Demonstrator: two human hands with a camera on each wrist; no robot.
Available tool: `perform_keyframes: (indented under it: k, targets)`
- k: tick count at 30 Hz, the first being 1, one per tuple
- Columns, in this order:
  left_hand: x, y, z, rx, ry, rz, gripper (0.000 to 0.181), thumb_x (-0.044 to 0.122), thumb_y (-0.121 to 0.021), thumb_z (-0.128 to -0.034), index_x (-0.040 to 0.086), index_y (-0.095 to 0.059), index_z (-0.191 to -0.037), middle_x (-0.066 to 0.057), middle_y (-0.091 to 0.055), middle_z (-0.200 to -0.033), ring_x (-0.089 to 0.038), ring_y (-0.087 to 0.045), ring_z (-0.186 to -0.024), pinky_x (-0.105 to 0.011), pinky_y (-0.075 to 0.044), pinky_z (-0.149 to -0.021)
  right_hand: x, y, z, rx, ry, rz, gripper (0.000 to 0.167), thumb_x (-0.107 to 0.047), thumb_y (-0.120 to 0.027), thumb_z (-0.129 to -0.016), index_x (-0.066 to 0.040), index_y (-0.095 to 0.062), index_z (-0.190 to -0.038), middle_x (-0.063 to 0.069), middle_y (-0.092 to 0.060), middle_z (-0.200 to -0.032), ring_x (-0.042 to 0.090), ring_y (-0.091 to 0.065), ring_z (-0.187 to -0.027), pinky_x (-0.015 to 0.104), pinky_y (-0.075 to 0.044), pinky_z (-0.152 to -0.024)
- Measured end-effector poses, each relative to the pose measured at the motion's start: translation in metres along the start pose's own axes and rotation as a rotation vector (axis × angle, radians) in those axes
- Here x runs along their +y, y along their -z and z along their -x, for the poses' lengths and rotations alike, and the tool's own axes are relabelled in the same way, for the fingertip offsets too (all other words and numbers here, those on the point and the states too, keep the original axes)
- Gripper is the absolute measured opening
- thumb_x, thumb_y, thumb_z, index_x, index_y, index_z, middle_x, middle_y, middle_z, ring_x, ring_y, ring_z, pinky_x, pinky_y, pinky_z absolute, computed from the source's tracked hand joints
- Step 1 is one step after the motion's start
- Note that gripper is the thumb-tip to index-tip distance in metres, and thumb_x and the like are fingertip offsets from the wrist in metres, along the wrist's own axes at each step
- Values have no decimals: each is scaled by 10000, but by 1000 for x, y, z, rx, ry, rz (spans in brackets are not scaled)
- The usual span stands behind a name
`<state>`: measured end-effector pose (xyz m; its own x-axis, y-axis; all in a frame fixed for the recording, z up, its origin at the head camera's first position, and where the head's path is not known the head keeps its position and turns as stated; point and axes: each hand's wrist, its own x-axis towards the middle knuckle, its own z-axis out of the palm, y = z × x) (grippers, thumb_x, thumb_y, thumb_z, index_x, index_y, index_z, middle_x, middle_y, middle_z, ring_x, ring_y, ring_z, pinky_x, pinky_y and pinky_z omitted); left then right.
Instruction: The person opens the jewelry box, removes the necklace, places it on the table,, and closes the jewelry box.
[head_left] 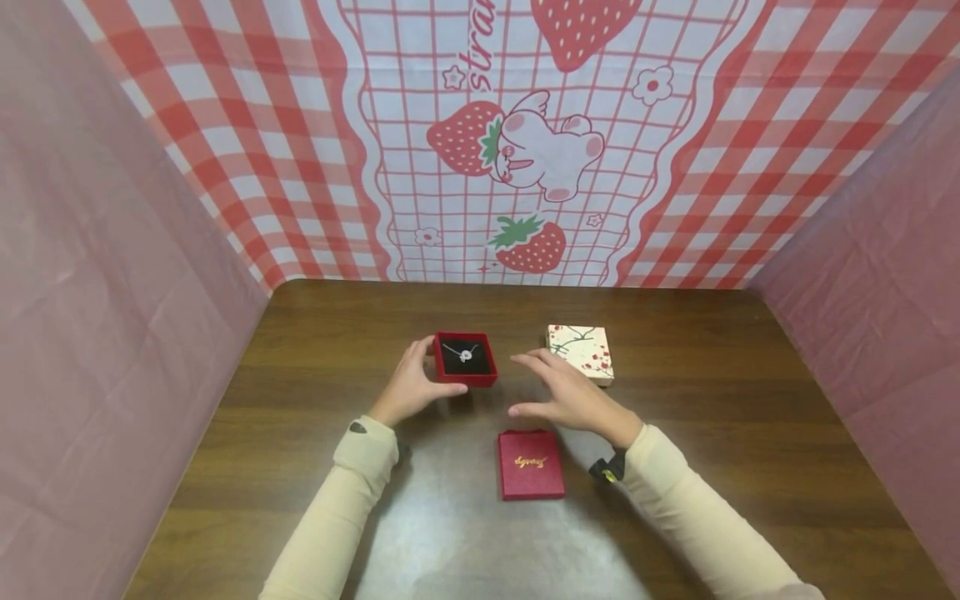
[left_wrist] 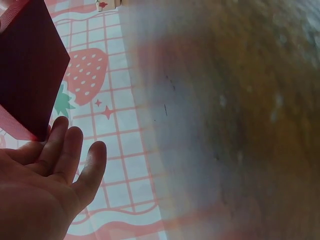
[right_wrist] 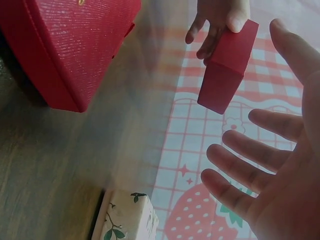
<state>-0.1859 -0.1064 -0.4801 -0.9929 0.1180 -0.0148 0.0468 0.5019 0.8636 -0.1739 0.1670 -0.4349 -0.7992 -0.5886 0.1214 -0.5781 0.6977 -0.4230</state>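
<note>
My left hand (head_left: 411,385) grips an open red jewelry box (head_left: 480,381) by its left side, thumb along the near edge, and holds it above the table. Inside, a silver necklace (head_left: 466,356) with a round pendant lies on a black pad. The left wrist view catches the dark red underside of the box at upper left. My right hand (head_left: 573,396) hovers to the right of that box with its fingers spread and nothing in them. Below it on the table lies a flat red square piece (head_left: 531,479) with gold lettering, which looks like a box lid.
A cream box (head_left: 592,350) with red blossoms and dark branches sits on the wooden table (head_left: 322,333), partly behind the right hand. Strawberry-print cloth (head_left: 465,208) hangs along the back edge. Pink cloth (head_left: 885,225) hangs on both sides.
</note>
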Motion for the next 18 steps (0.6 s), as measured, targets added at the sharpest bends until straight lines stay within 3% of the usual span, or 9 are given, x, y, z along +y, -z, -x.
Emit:
perform_keyframes:
  k: [18]
  targets:
    - [-1, -1, 1, 2, -27, 22, 941, 323, -889, -666, 63, -405, -1430, -154, -479, -1363, -365, -545, -1234, -512, -485, -1005, 2, 0, -14, 28, 24, -42, 814, -499, -771, -774, -98, -481, -1420, 121, -567, -1276, 257, -578, -1124, 483, -512, -952]
